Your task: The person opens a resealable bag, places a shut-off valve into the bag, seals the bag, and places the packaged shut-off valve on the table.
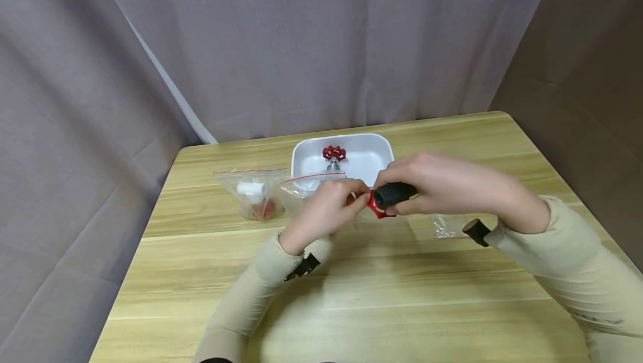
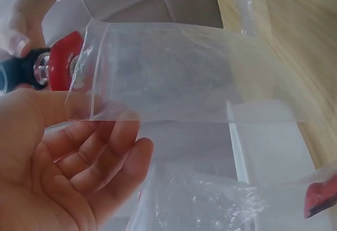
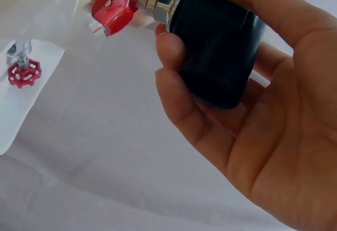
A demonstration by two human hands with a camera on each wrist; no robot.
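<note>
My right hand (image 1: 427,181) grips a valve (image 3: 216,47) by its black body. The valve has a metal neck and a red handle (image 3: 118,7), which points toward my left hand (image 1: 329,206). At its mouth edge, my left hand pinches a clear zip bag (image 2: 174,68), whose flat plastic spreads out beyond the fingers in the left wrist view. The red handle sits right at the bag's mouth in that view; whether it is inside the bag is unclear.
A white tray (image 1: 374,138) at the back holds a metal valve with a red wheel handle (image 1: 334,153). Left of it, a zip bag holds a white part (image 1: 252,189) and a red part (image 1: 263,209). More clear plastic (image 1: 447,226) lies under the right forearm.
</note>
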